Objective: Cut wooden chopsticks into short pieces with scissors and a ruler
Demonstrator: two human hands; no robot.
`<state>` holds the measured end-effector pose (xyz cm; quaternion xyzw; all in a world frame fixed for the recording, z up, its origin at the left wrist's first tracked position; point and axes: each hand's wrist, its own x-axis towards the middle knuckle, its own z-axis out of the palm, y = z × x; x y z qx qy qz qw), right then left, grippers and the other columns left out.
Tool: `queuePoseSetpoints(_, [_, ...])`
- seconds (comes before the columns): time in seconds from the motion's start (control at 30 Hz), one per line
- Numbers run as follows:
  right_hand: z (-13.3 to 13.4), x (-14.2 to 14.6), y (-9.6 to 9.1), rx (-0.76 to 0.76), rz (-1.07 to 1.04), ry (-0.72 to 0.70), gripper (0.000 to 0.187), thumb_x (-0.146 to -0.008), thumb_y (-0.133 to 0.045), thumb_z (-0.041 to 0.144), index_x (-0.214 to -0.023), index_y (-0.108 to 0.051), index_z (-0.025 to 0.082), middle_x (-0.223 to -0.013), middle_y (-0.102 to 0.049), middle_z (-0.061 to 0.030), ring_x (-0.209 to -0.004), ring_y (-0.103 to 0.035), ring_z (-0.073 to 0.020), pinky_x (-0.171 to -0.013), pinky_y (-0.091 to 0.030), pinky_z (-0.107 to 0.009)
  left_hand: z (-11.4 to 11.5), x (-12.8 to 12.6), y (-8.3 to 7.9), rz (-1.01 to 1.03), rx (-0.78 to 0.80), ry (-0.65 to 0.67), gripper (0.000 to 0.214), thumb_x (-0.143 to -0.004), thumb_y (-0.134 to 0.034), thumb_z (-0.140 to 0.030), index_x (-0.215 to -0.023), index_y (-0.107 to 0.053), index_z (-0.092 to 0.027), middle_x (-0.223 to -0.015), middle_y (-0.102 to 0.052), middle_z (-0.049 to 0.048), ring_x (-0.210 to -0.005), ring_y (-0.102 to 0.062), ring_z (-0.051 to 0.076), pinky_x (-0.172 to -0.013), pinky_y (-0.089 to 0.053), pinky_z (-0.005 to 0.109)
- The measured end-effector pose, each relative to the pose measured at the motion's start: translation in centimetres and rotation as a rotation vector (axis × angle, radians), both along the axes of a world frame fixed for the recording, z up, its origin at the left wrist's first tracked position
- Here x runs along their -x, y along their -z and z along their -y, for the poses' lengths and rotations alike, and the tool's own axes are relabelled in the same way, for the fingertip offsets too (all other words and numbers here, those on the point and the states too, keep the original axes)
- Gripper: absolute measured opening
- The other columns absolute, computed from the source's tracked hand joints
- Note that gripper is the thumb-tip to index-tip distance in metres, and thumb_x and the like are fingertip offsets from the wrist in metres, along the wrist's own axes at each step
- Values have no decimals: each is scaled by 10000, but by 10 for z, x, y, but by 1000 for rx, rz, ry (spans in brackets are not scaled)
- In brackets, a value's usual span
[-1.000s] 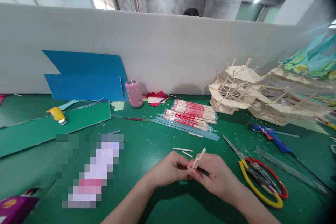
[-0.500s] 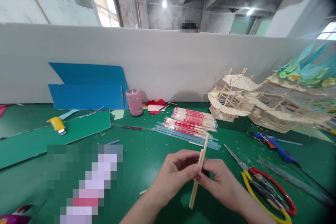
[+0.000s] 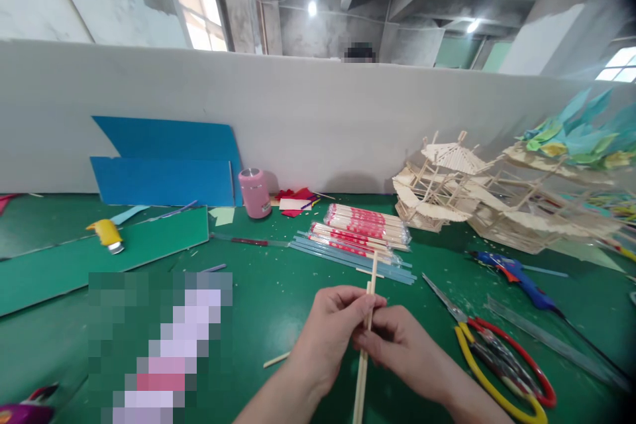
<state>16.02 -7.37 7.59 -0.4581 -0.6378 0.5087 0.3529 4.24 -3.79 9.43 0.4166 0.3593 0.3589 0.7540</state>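
Observation:
Two pale wooden chopsticks (image 3: 361,377) stand side by side in front of me, one reaching higher than the other. My left hand (image 3: 330,328) pinches them near their upper part between thumb and fingers. Just below, my right hand (image 3: 400,344) grips the same pair, its thumb across the front. The lower ends run down to the bottom of the picture. Beyond my hands lie several plastic-wrapped chopstick packs (image 3: 365,225) with red bands, and clear bluish glue sticks (image 3: 348,258) in front of them.
Pliers with red and yellow handles (image 3: 501,361) lie on the right, with a blue glue gun (image 3: 517,275) behind them. Wooden stick models (image 3: 437,192) stand at the back right. A pink cup (image 3: 255,193), a yellow-handled tool (image 3: 106,234) and a loose stick (image 3: 276,360) are farther left.
The chopsticks have shifted down and slightly left, and stand more upright. My right hand has slid a little lower along them. More of the loose stick beside my left forearm shows.

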Motion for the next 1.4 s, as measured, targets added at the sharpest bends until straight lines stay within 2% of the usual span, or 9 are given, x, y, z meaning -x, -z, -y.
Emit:
queuePoseSetpoints(0.13, [-2,-12,-6,8,117,22,281,-754,-513,368,-579,-471,153,-531,-331,53,-503,-288,-79,-448,-228,-205,-3,3,2,7,-1,-43,160,-658,-642,-258,-701,-676,-107,-662,-646,64,-612,-536,121,-606,-393,233])
queuePoseSetpoints(0.23, [-6,-28,-14,-45,169,192,268,-771,-494,373,-608,-493,160,-547,-375,43,-515,-326,-88,-466,-267,-207,-4,5,1,-25,-33,-65,161,-654,-647,-258,-696,-677,-106,-710,-658,81,-671,-548,133,-652,-397,236])
queuePoseSetpoints(0.33, [-13,-34,-19,-105,51,305,211,-775,-495,375,-758,-522,167,-595,-409,37,-538,-359,-96,-494,-309,-213,-3,3,0,-16,11,-15,179,-653,-645,-276,-683,-665,-100,-663,-648,71,-636,-562,135,-659,-413,257])
queuePoseSetpoints(0.4, [-17,-30,-20,-94,-9,293,211,-764,-513,368,-818,-524,164,-593,-408,40,-540,-376,-97,-501,-326,-216,-1,2,0,21,48,23,200,-655,-644,-293,-688,-650,-96,-619,-638,59,-608,-576,141,-662,-425,279])
queuePoseSetpoints(0.63, [-22,-9,-18,-95,-49,356,216,-748,-535,319,-610,-471,165,-523,-404,51,-502,-390,-86,-479,-339,-211,0,0,2,88,88,49,225,-653,-642,-312,-653,-592,-93,-470,-579,22,-459,-554,116,-515,-394,222])
queuePoseSetpoints(0.87, [-28,-6,-16,-97,-95,379,230,-776,-495,313,-598,-429,182,-481,-437,64,-439,-424,-77,-451,-344,-208,-4,0,10,183,81,46,176,-712,-591,-276,-734,-582,-101,-626,-574,14,-412,-478,59,-454,-343,210])
queuePoseSetpoints(1.07, [-29,-10,-14,-127,-73,388,216,-759,-522,343,-635,-492,168,-521,-484,45,-504,-468,-94,-478,-367,-203,-5,-1,14,170,84,28,175,-706,-602,-270,-710,-587,-96,-555,-549,-1,-384,-409,42,-446,-308,212])
queuePoseSetpoints(1.27, [-7,-61,-3,-128,256,585,297,-754,-495,422,-915,-543,178,-793,-601,-33,-711,-557,-169,-558,-437,-235,-8,0,16,91,108,-18,222,-667,-636,-309,-740,-606,-102,-540,-548,0,-374,-383,34,-421,-249,198])
queuePoseSetpoints(1.4, [32,-120,31,-134,608,654,302,-770,-467,402,-984,-515,195,-831,-599,-53,-717,-576,-178,-652,-468,-271,-8,0,14,48,72,-38,249,-643,-645,-349,-709,-610,-111,-538,-540,2,-384,-363,38,-423,-237,199])
